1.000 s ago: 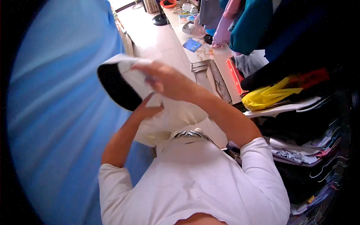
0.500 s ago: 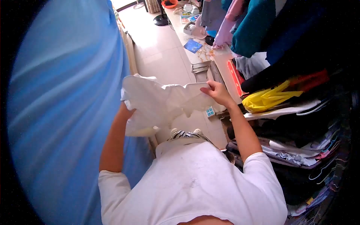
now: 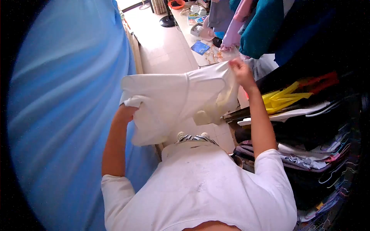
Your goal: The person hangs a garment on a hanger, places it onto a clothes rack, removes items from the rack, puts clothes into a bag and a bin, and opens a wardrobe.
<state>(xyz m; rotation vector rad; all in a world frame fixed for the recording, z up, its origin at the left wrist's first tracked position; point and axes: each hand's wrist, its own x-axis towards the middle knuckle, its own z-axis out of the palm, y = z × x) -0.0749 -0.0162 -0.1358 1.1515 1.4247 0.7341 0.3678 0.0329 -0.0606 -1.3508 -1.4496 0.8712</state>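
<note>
A white garment (image 3: 162,96) is stretched in the air in front of my body, with a seam running down its middle and its lower part hanging loose. My left hand (image 3: 127,113) is closed on its left end, where cloth bunches over the fingers. At the upper right, my right hand (image 3: 243,75) pinches the garment's other end, and the top edge runs fairly taut between both hands. Some fingers of the left hand are hidden by the fabric.
Blue fabric (image 3: 73,115) hangs along my left. To the right are stacked clothes and hangers (image 3: 308,154), a yellow plastic bag (image 3: 283,98) and hanging clothes (image 3: 260,29). A cluttered counter (image 3: 210,59) and a fan base (image 3: 167,20) stand ahead on the tiled floor (image 3: 163,50).
My right hand has moved up and to the right, pulling the garment wider and its top edge straighter. The left hand has stayed nearly in place, still gripping its end.
</note>
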